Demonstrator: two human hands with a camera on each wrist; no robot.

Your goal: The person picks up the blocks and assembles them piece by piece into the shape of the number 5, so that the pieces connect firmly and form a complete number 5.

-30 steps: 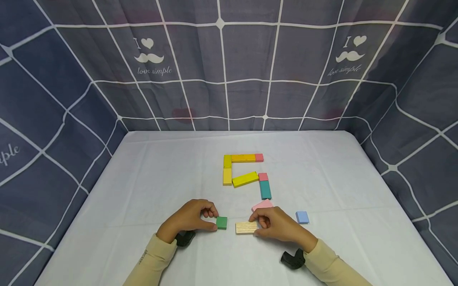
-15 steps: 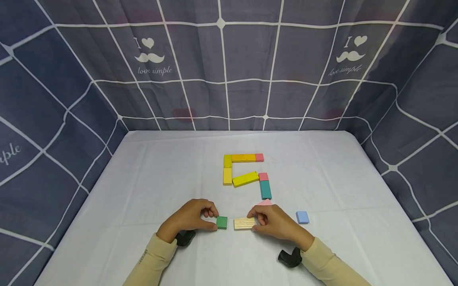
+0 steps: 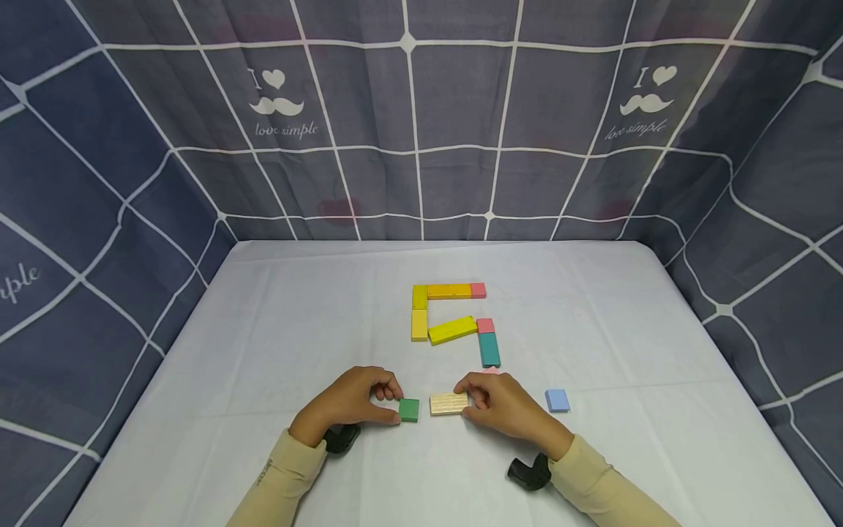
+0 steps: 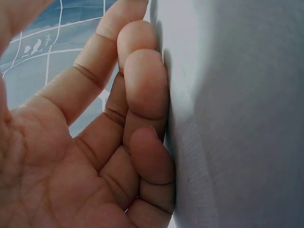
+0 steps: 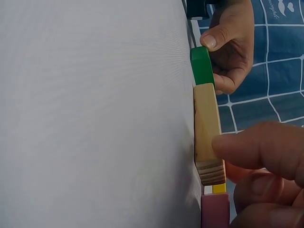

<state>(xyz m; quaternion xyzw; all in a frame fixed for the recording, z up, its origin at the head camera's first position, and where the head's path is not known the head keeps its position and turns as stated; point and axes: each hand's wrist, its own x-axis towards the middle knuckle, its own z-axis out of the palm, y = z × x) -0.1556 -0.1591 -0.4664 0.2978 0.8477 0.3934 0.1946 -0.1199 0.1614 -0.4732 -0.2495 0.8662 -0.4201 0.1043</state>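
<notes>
In the head view my left hand (image 3: 358, 397) pinches a small green block (image 3: 409, 410) at its left end between thumb and index finger. My right hand (image 3: 510, 410) grips the right end of a plain wooden block (image 3: 448, 404), which lies flat on the white cloth. A small gap separates these two blocks. The right wrist view shows the thumb against the side of the wooden block (image 5: 207, 128), with the green block (image 5: 202, 65) beyond it. Curled fingers (image 4: 147, 85) fill the left wrist view, where no block shows. A pink block (image 3: 490, 371) is mostly hidden behind the right hand.
Farther back, yellow blocks (image 3: 419, 325), an upright yellow-topped row (image 3: 449, 291), pink blocks (image 3: 485, 326) and a teal block (image 3: 489, 350) form an angular line. A blue block (image 3: 557, 400) lies right of the right hand. Dark checked curtains (image 3: 454, 95) surround the white table (image 3: 296, 293).
My right hand has slid the wooden block slightly away from me and a little left, covering more of the pink block. My left hand and the green block have stayed put.
</notes>
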